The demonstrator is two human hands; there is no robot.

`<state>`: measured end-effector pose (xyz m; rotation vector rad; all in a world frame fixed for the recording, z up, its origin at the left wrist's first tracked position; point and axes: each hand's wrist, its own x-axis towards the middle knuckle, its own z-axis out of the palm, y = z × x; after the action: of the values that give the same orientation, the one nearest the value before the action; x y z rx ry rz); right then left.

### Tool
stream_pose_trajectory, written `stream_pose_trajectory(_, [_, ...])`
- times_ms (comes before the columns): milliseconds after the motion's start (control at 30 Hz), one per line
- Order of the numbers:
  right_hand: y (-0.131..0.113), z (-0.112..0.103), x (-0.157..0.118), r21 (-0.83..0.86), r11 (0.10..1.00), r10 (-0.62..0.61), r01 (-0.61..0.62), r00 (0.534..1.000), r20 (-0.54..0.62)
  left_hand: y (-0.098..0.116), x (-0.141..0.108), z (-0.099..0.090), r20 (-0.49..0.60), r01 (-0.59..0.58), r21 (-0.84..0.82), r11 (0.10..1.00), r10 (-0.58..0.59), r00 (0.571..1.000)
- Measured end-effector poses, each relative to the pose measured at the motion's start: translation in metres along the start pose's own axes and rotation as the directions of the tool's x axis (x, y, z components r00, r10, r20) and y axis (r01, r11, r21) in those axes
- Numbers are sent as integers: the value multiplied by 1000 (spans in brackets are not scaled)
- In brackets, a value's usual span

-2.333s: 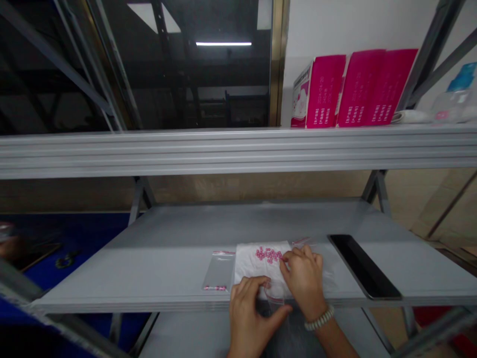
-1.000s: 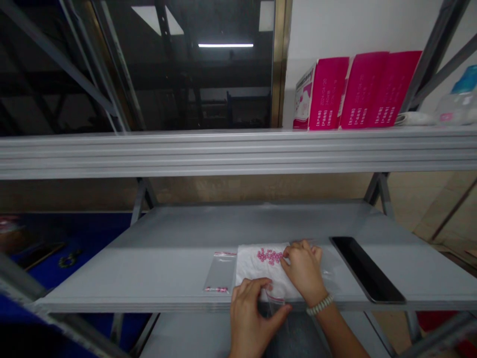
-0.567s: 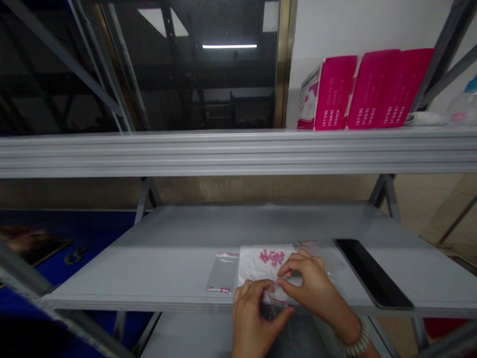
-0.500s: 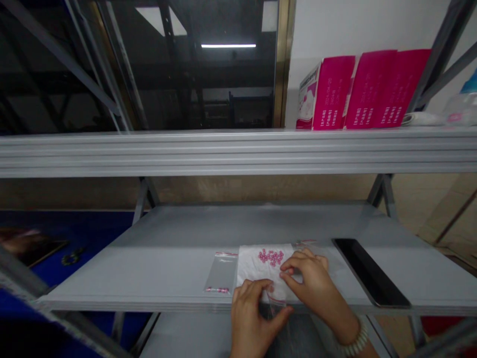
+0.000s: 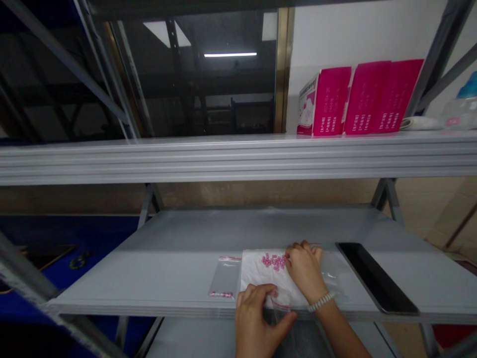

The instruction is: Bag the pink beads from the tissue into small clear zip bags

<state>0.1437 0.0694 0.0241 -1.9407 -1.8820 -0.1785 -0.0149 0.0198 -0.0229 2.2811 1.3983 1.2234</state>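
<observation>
Pink beads (image 5: 274,261) lie in a loose cluster on a white cloth or tissue (image 5: 251,271) near the shelf's front edge. My right hand (image 5: 303,266) is at the right side of the cluster, its fingers bent and close together, fingertips touching the outermost beads; whether they grip one is hidden. Lower down, my left hand (image 5: 257,318) holds a small clear zip bag (image 5: 279,307) with a red seal line, between thumb and fingers. Left of the cloth lies another clear zip bag (image 5: 225,278), flat, with several pink beads along its bottom.
A black phone-like slab (image 5: 376,278) lies to the right on the grey shelf (image 5: 149,268). More clear plastic (image 5: 331,273) lies beside my right hand. Pink boxes (image 5: 331,102) and a bottle (image 5: 462,107) stand on the upper shelf. Metal braces flank both sides.
My right hand has moved up and away from the bag to the beads on the cloth. My left hand keeps holding the bag. The view has shifted slightly.
</observation>
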Motion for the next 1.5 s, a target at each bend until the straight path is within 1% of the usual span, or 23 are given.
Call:
stream_pose_trajectory(133, [-1, -14, -7, 32, 999, 5, -5, 1000, 0, 2, 1, -1, -12, 6, -16, 1000, -6, 1000])
stream_pose_trajectory(167, [-2, -19, -11, 71, 997, -5, 4, 1000, 8, 3, 2, -1, -12, 10, -21, 1000, -10, 1000])
stream_pose_trajectory(233, [-2, -29, -21, 211, 977, -52, 43, 998, 39, 5, 3, -2, -8, 17, -35, 999, -18, 1000])
stream_pose_trajectory(333, [-3, -39, -39, 456, 885, -134, 97, 990, 50, 8, 4, -2, -26, 23, -66, 998, -25, 999])
stream_pose_trajectory(433, [-6, -40, -55, 614, 785, -125, 88, 992, 17, 10, 3, -3, -52, 18, -110, 994, -24, 998])
stream_pose_trajectory(533, [-9, -37, -66, 723, 689, -81, 49, 997, 10, 12, 1, -6, -57, 1, -140, 990, -9, 998])
stream_pose_trajectory(600, [-10, -37, -70, 760, 649, -60, 29, 998, 14, 16, 2, -10, -78, -10, -163, 987, -3, 997])
stream_pose_trajectory(667, [-11, -38, -71, 805, 594, -65, 10, 997, 36, 21, 2, -14, -117, -2, -239, 971, -27, 993])
stream_pose_trajectory(700, [-10, -40, -72, 834, 552, -72, -4, 996, 53, 24, 2, -16, -124, 11, -309, 951, -52, 991])
stream_pose_trajectory(733, [-10, -41, -72, 864, 503, -75, -25, 995, 72, 26, 2, -17, -101, 36, -399, 916, -83, 991])
stream_pose_trajectory(767, [-10, -42, -71, 889, 455, -68, -52, 993, 93, 28, 0, -17, -43, 78, -500, 862, -115, 992])
stream_pose_trajectory(833, [-9, -42, -71, 917, 383, -20, -106, 992, 123, 28, -4, -15, 145, 212, -664, 717, -154, 977])
stream_pose_trajectory(900, [-8, -42, -71, 931, 342, 48, -125, 992, 116, 25, -9, -13, 305, 330, -726, 603, -148, 941])
stream_pose_trajectory(933, [-8, -41, -72, 939, 322, 78, -120, 992, 101, 23, -10, -13, 350, 361, -734, 575, -136, 927])
stream_pose_trajectory(1000, [-9, -40, -72, 958, 269, 129, -95, 990, 62, 21, -11, -15, 390, 377, -730, 570, -105, 915])
stream_pose_trajectory(1067, [-9, -40, -74, 974, 215, 162, -77, 986, 42, 21, -9, -23, 377, 345, -708, 617, -83, 923])
stream_pose_trajectory(1133, [-10, -41, -75, 981, 184, 168, -68, 985, 36, 23, -3, -32, 308, 285, -681, 675, -90, 947])
stream_pose_trajectory(1167, [-11, -42, -76, 982, 177, 161, -62, 986, 34, 24, 1, -37, 264, 262, -675, 690, -106, 959])
stream_pose_trajectory(1233, [-12, -44, -76, 983, 177, 141, -49, 990, 24, 26, 7, -43, 198, 254, -679, 689, -162, 967])
stream_pose_trajectory(1300, [-13, -45, -76, 983, 182, 129, -34, 992, 11, 28, 11, -47, 160, 261, -677, 689, -209, 965])
stream_pose_trajectory(1333, [-13, -45, -76, 982, 185, 125, -28, 992, 5, 29, 13, -48, 140, 254, -665, 702, -217, 966])
stream_pose_trajectory(1433, [-12, -44, -75, 983, 185, 114, -19, 994, -3, 32, 14, -50, 71, 195, -618, 761, -193, 979])
stream_pose_trajectory(1500, [-10, -43, -75, 984, 178, 94, -34, 995, 17, 33, 13, -51, 13, 145, -590, 795, -170, 985])
